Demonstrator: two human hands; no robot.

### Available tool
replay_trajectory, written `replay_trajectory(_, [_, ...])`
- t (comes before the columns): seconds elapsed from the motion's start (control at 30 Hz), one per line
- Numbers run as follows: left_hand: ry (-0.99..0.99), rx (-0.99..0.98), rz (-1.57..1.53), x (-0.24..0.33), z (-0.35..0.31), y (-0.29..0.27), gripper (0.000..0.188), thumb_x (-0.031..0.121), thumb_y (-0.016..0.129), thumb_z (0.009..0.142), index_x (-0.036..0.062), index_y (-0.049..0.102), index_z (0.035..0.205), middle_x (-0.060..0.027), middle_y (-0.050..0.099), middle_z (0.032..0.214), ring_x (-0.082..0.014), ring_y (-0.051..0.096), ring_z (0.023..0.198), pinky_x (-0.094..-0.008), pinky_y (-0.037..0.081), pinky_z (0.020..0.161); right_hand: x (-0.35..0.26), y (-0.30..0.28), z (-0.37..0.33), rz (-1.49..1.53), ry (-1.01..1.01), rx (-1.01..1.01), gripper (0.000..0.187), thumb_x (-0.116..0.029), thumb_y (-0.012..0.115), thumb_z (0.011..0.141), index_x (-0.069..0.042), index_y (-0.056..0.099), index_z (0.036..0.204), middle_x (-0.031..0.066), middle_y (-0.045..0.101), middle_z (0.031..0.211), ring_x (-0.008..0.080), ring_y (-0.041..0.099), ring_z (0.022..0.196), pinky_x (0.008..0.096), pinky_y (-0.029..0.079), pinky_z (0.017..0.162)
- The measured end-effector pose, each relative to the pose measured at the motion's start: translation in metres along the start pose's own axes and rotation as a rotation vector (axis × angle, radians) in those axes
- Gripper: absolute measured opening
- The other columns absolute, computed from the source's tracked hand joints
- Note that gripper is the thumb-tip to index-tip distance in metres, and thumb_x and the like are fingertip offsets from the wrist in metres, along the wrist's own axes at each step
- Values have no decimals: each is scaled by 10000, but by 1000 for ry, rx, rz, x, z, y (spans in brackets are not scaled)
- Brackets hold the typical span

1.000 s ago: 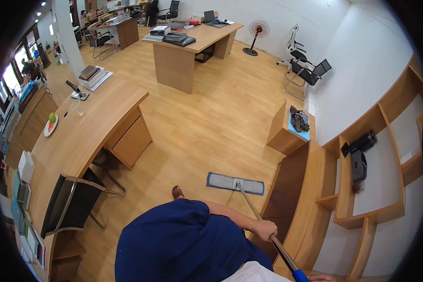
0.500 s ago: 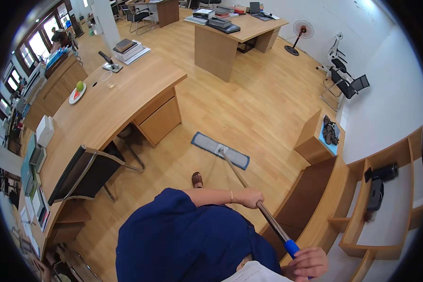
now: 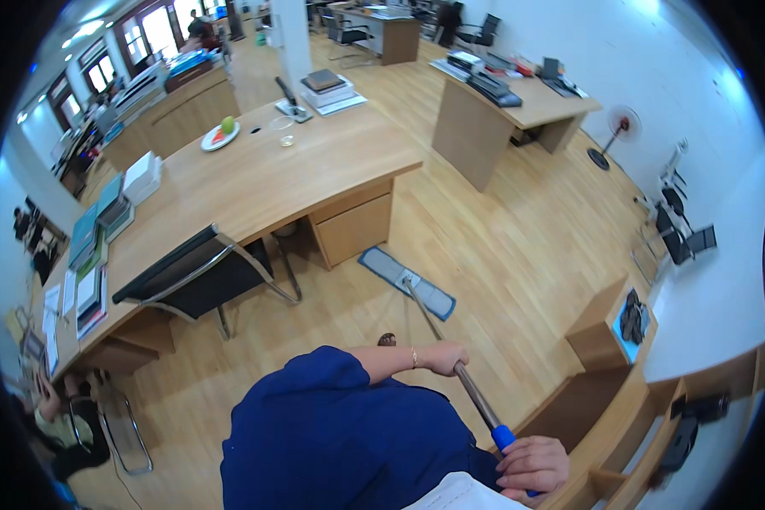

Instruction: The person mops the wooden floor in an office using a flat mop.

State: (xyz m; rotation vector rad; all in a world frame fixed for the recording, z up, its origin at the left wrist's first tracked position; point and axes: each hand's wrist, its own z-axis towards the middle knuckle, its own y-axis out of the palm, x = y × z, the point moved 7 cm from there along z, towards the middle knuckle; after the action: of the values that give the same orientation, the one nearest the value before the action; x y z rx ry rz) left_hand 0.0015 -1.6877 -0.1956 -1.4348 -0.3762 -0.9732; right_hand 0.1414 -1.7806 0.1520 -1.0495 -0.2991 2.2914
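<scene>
A flat mop with a long metal handle [image 3: 478, 398] slants from my lower right toward the floor ahead. Its grey, blue-edged mop pad [image 3: 429, 297] lies flat on the wood floor, with one end near the foot of the desk's drawer unit. My left hand [image 3: 444, 358], a bracelet at its wrist, is closed round the metal part of the handle. Lower right, my right hand [image 3: 535, 466] wraps the blue grip [image 3: 502, 437] at the top end. A sandalled foot [image 3: 387, 339] shows between my body and the pad.
On the left stands a big wooden desk [image 3: 314, 183] with a black chair [image 3: 204, 272], books and a fruit plate [image 3: 219, 136]. A second desk [image 3: 527, 115] and a fan [image 3: 608, 144] are farther off. Wooden shelving [image 3: 603, 425] borders my right. A seated person [image 3: 68, 425] is at lower left.
My view has swung left, so the room appears shifted right. The mop pad is now closer to the desk's drawer unit. Both hands still grip the handle.
</scene>
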Motion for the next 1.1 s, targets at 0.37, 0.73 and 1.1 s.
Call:
replay_trajectory(0.37, [-210, 1, -122, 38, -67, -5, 181, 179, 663, 630, 63, 525, 617, -154, 541, 617, -367, 554, 620, -444, 401, 535, -29, 0, 10, 271, -178, -187, 182, -116, 525, 797, 43, 577, 726, 165, 577, 645, 291, 620, 593, 405, 524, 596])
replay_trajectory(0.73, [-124, 76, 3, 40, -55, 9, 201, 180, 641, 626, 76, 474, 586, -147, 503, 568, -374, 524, 582, -463, 360, 493, -17, -11, -16, 480, -257, -23, 166, -108, 540, 813, 37, 567, 736, 152, 576, 635, 264, 604, 573, 379, 520, 546])
replay_trajectory(1.1, [1, -173, -158, 37, -82, 26, 186, 134, 634, 639, 77, 458, 660, -151, 504, 622, -361, 519, 608, -450, 356, 503, -39, 26, -58, 287, -145, 414, 186, -157, 609, 793, 24, 562, 797, 112, 561, 592, 213, 578, 504, 330, 495, 497])
